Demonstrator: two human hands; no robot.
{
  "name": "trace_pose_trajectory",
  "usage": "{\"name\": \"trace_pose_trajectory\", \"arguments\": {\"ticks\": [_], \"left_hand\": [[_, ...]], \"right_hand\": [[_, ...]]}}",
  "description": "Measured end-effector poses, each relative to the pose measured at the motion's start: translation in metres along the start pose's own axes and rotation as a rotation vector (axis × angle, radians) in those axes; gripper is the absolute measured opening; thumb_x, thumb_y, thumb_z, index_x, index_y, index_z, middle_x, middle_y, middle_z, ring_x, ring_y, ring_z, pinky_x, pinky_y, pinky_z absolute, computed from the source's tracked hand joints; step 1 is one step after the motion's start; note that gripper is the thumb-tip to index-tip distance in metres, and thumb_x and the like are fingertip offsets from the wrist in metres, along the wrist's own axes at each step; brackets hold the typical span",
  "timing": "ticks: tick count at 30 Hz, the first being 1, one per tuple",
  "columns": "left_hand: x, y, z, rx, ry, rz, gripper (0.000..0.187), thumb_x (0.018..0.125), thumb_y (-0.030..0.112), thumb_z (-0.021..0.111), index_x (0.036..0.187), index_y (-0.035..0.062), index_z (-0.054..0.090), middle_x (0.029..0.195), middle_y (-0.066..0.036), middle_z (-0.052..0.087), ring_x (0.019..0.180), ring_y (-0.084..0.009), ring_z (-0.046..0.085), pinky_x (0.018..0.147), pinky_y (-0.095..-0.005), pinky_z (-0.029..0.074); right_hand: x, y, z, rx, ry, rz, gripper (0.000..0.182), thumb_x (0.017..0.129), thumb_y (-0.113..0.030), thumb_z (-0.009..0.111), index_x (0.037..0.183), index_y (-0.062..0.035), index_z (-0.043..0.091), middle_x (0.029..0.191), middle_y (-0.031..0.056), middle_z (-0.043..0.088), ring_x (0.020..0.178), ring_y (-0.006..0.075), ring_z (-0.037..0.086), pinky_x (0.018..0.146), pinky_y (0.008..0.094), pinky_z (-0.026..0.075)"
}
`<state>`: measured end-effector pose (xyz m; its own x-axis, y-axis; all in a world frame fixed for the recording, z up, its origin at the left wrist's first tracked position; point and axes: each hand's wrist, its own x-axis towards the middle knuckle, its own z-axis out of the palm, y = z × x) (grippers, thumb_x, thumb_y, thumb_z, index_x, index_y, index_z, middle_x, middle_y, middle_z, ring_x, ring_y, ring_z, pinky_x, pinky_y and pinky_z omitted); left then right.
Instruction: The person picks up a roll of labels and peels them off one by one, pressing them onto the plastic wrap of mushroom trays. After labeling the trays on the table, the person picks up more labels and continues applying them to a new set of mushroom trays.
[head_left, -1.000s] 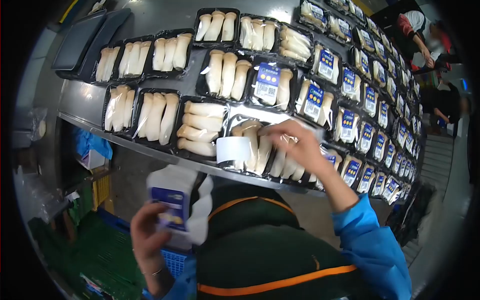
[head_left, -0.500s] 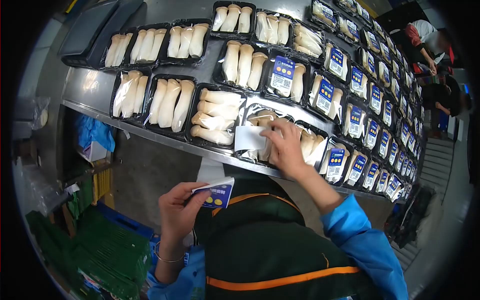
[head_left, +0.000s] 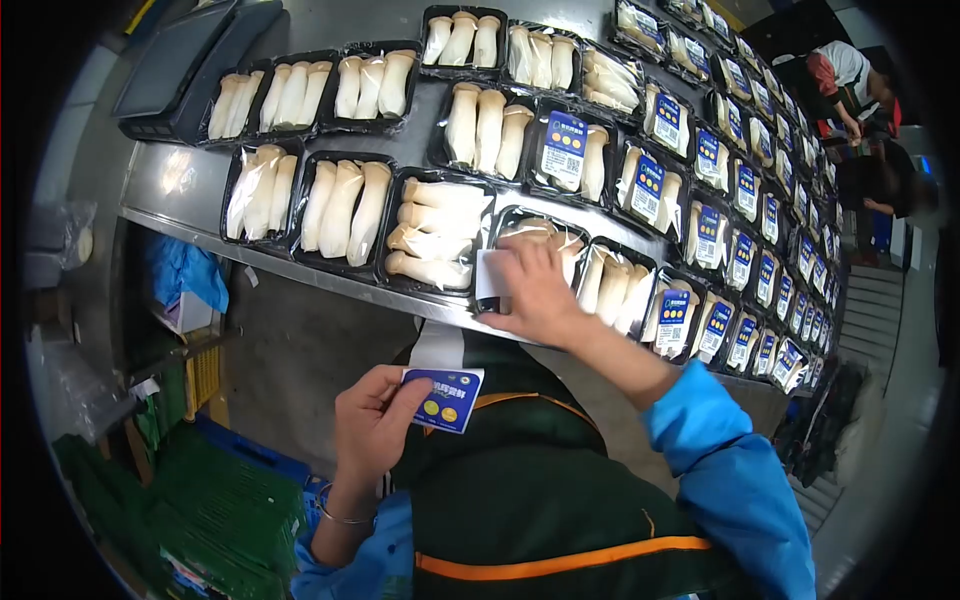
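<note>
My left hand (head_left: 375, 420) is closed on a small stack of blue labels (head_left: 445, 400) with yellow-green circles and white print, held above my lap. My right hand (head_left: 540, 295) lies with thumb and fingers apart over a wrapped tray of king oyster mushrooms (head_left: 540, 228) at the table's front edge. Beneath its fingers a white label (head_left: 487, 275) shows in part, blank side up; the rest is hidden by the hand. To the left sits an unlabelled mushroom tray (head_left: 435, 235); to the right is another unlabelled tray (head_left: 615, 285).
Rows of labelled mushroom trays (head_left: 672, 320) cover the right of the metal table (head_left: 180, 185). Black empty trays (head_left: 180, 60) are stacked at the back left. Green crates (head_left: 220, 500) stand on the floor at lower left. Another person (head_left: 850, 85) is at the far right.
My right hand has slid left over the white label and now covers most of it, fingers flatter. My left hand has moved slightly right, turning the label stack's printed face more towards me.
</note>
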<state>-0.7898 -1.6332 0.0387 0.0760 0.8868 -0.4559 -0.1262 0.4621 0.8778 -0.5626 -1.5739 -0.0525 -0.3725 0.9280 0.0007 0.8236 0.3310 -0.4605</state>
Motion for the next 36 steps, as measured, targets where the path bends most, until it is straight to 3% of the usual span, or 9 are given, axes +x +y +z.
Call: {"name": "trace_pose_trajectory", "arguments": {"ticks": [3,6,12,14,16,21,26,32,36], "left_hand": [[-0.004,-0.007,-0.012,0.037,0.010,-0.027,0.007,0.082,0.002,0.060,0.080,-0.0048,0.059,0.073,-0.007,0.064,0.064,-0.0058,0.058,0.057,-0.0177,0.046],[-0.007,-0.004,-0.018,-0.037,-0.002,-0.083,0.008,0.082,0.003,0.060,0.082,-0.0051,0.059,0.072,-0.007,0.064,0.063,-0.0056,0.058,0.057,-0.0177,0.046],[-0.004,0.001,-0.008,-0.034,-0.086,-0.087,0.010,0.081,0.003,0.061,0.088,-0.0041,0.061,0.076,-0.005,0.064,0.068,-0.0045,0.058,0.062,-0.0172,0.045],[-0.009,-0.002,-0.013,0.032,-0.122,-0.039,0.007,0.080,0.001,0.062,0.085,-0.0040,0.062,0.076,-0.003,0.064,0.068,-0.0041,0.057,0.062,-0.0168,0.044],[-0.015,-0.006,-0.024,-0.025,-0.097,-0.125,0.007,0.076,-0.002,0.065,0.082,-0.0039,0.063,0.077,-0.004,0.063,0.068,-0.0055,0.057,0.062,-0.0172,0.043],[0.008,0.011,-0.017,0.073,-0.460,0.180,0.012,0.067,-0.002,0.070,0.079,0.0002,0.067,0.100,-0.009,0.056,0.090,-0.0143,0.053,0.076,-0.0237,0.041],[0.029,0.031,-0.008,0.096,-0.606,0.373,0.014,0.069,-0.001,0.069,0.082,-0.0017,0.065,0.103,-0.014,0.059,0.097,-0.0219,0.055,0.082,-0.0291,0.042],[0.019,0.014,0.006,0.088,-0.490,0.011,0.006,0.077,-0.001,0.064,0.083,-0.0024,0.063,0.077,-0.005,0.064,0.063,-0.0043,0.055,0.054,-0.0175,0.043],[0.014,0.001,0.008,0.224,-0.396,-0.029,0.006,0.079,0.001,0.063,0.084,-0.0028,0.063,0.076,-0.004,0.062,0.064,-0.0031,0.053,0.055,-0.0168,0.043]], "right_hand": [[-0.002,-0.004,0.006,0.019,0.075,0.002,0.040,0.075,-0.026,0.066,0.107,-0.0051,0.052,0.112,0.0120,0.048,0.105,0.0274,0.044,0.093,0.0385,0.032],[-0.007,-0.008,-0.033,1.135,0.064,0.613,0.011,0.082,-0.013,0.061,0.087,-0.0031,0.059,0.097,0.0090,0.055,0.100,0.0201,0.050,0.086,0.0302,0.037],[-0.004,-0.025,0.019,-0.116,0.214,0.176,0.051,0.063,-0.038,0.073,0.095,-0.0040,0.053,0.085,0.0114,0.048,0.085,0.0281,0.049,0.079,0.0382,0.038],[-0.011,-0.013,0.027,0.285,0.295,0.359,0.032,0.073,-0.028,0.069,0.089,-0.0041,0.056,0.083,0.0072,0.052,0.078,0.0205,0.051,0.074,0.0348,0.041],[-0.013,-0.021,-0.036,1.269,0.155,0.704,0.011,0.082,-0.015,0.060,0.083,-0.0051,0.057,0.085,0.0030,0.056,0.074,0.0128,0.054,0.070,0.0296,0.043],[-0.024,-0.024,-0.100,1.880,-0.055,0.627,0.009,0.083,-0.007,0.057,0.092,-0.0059,0.055,0.092,0.0029,0.058,0.082,0.0117,0.057,0.078,0.0275,0.048],[-0.028,-0.028,-0.119,1.675,0.138,0.569,0.026,0.078,0.003,0.060,0.101,-0.0035,0.049,0.094,0.0056,0.058,0.084,0.0130,0.057,0.076,0.0267,0.049],[-0.064,0.001,-0.145,1.574,0.432,0.596,0.033,0.076,0.002,0.062,0.104,-0.0087,0.048,0.105,0.0079,0.058,0.093,0.0176,0.058,0.077,0.0337,0.051],[-0.113,0.070,-0.135,1.112,0.119,0.845,0.024,0.076,0.000,0.063,0.094,-0.0074,0.049,0.084,0.0051,0.057,0.073,0.0122,0.058,0.059,0.0287,0.053]]}}
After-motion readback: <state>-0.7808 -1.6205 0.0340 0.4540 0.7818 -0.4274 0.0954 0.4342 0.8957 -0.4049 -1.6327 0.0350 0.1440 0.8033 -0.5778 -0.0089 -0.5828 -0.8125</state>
